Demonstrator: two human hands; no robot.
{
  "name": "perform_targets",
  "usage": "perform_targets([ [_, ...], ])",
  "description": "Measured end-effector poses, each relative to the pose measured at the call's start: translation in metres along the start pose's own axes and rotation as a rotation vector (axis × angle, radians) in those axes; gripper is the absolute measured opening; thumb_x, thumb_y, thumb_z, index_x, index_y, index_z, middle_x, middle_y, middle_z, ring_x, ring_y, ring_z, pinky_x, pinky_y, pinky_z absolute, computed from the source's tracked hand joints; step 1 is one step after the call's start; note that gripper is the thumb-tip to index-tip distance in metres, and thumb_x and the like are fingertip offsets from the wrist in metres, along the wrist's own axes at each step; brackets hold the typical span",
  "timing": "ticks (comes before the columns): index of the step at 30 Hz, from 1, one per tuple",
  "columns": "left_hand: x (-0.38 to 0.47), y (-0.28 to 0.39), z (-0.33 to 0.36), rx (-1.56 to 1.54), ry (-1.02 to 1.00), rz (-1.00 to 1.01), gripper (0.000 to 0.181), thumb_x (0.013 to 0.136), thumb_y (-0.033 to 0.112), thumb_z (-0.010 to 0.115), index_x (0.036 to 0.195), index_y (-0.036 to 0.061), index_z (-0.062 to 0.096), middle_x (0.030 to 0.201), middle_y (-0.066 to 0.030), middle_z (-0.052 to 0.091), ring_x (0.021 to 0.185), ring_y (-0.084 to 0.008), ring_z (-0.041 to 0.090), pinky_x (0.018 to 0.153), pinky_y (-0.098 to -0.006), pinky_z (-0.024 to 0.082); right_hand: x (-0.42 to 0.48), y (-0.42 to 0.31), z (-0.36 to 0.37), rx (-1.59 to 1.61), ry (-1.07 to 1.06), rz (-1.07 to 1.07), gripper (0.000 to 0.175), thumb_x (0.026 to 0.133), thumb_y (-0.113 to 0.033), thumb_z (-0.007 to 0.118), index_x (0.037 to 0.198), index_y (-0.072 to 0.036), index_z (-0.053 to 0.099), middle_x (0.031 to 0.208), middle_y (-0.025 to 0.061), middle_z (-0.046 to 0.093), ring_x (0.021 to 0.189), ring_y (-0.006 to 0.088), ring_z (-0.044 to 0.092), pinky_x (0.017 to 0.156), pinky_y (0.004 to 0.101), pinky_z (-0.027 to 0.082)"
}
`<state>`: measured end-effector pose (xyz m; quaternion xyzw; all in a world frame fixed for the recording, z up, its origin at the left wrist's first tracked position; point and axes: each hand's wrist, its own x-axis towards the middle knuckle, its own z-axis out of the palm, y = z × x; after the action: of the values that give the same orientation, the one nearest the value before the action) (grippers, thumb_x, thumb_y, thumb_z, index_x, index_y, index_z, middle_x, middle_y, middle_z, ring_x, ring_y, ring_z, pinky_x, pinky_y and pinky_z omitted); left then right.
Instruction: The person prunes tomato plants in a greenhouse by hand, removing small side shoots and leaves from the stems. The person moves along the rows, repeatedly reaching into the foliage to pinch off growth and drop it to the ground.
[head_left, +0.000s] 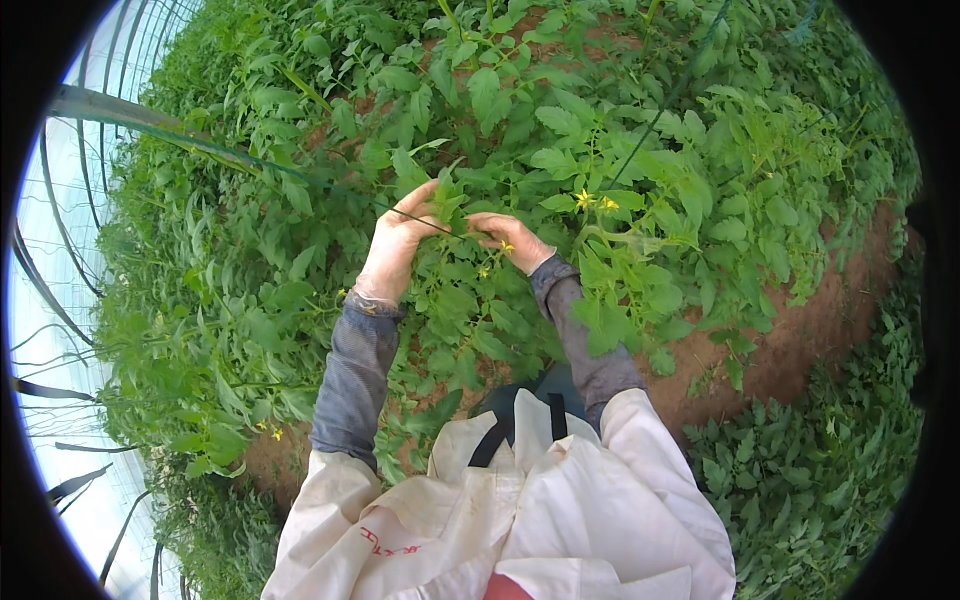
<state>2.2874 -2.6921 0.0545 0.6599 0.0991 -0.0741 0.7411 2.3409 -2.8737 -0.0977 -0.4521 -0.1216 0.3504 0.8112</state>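
Note:
My left hand (401, 240), in a thin clear glove, is at the leafy top of a tomato plant (448, 199). Its index finger and thumb are on the left side of the shoot, and leaves cover part of the fingertips. A dark green string (352, 196) crosses in front of this hand and runs down to the shoot. From the right, my right hand (510, 238), also thinly gloved, reaches the same plant with bent fingers. Its fingertips are at the stem just below the top, their grip partly hidden. Yellow flowers (508, 247) hang beside the right fingers.
Dense tomato plants (247, 247) surround me, with more yellow flowers (596, 201) at right. Another green string (660, 112) slants down on the right. A pole (120, 109) extends from the upper left, near the translucent greenhouse wall (56, 300). Bare soil (750, 360) shows at lower right.

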Motion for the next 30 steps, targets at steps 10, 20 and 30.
perform_targets([
  [10,-0.001,-0.004,0.015,-0.18,0.278,0.121,0.059,0.084,-0.004,0.066,0.142,-0.0012,0.05,0.114,-0.0081,0.066,0.089,-0.0168,0.064,0.085,-0.0301,0.051,-0.007,-0.021,-0.002,-0.019,-0.013,0.044,0.039,0.088,-0.031,0.057,0.12,-0.01,0.064,0.119,0.0007,0.059,0.111,0.0157,0.052,0.097,0.0364,0.04],
  [20,-0.03,-0.015,0.008,-0.34,0.134,0.329,0.066,0.087,0.003,0.066,0.148,-0.0027,0.041,0.128,-0.0068,0.063,0.115,-0.0156,0.057,0.101,-0.0311,0.043,-0.003,-0.015,-0.013,-0.047,-0.084,0.069,0.028,0.089,-0.022,0.065,0.111,-0.006,0.071,0.109,0.0023,0.069,0.105,0.0129,0.06,0.097,0.0277,0.043],
  [30,-0.103,-0.015,0.033,1.063,0.116,0.751,0.058,0.071,-0.012,0.062,0.126,0.0061,0.067,0.098,-0.0032,0.067,0.091,-0.0197,0.059,0.087,-0.034,0.046,-0.007,0.001,-0.005,0.03,-0.086,0.029,0.027,0.087,-0.016,0.07,0.111,-0.005,0.072,0.109,0.0029,0.07,0.104,0.0138,0.062,0.097,0.0296,0.045],
])
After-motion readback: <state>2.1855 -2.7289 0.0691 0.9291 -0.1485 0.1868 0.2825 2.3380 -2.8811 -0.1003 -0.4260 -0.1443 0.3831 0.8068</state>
